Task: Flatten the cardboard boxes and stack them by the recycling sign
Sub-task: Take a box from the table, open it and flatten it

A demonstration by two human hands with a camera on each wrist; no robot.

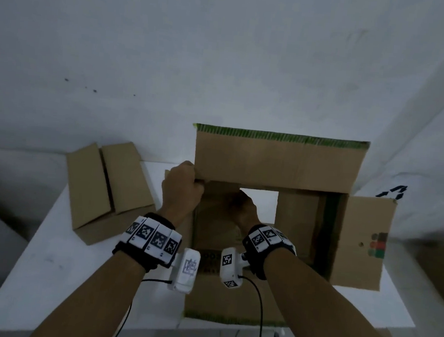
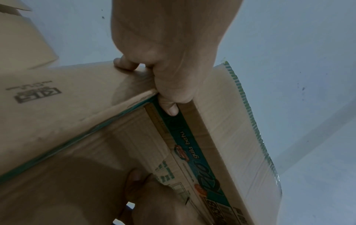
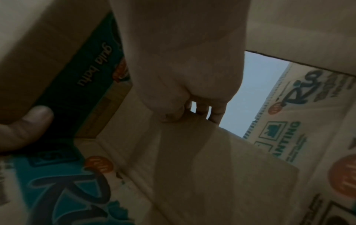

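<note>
A large cardboard box (image 1: 275, 159) stands open on the white table (image 1: 72, 276), its top flaps spread out. My left hand (image 1: 193, 182) grips the box's far left corner, thumb (image 2: 169, 108) inside and fingers (image 2: 125, 64) outside. My right hand (image 1: 242, 199) reaches down inside the box. Its fingers (image 3: 200, 112) curl over the edge of an inner bottom flap (image 3: 212, 159). White table shows through the gap between the bottom flaps. Black recycling arrows (image 1: 394, 193) show on the wall at the right.
A smaller closed cardboard box (image 1: 106, 187) lies on the table's left side, also seen in the left wrist view (image 2: 23, 38). More cardboard (image 1: 443, 268) sits beyond the table's right edge. A white wall runs close behind the table.
</note>
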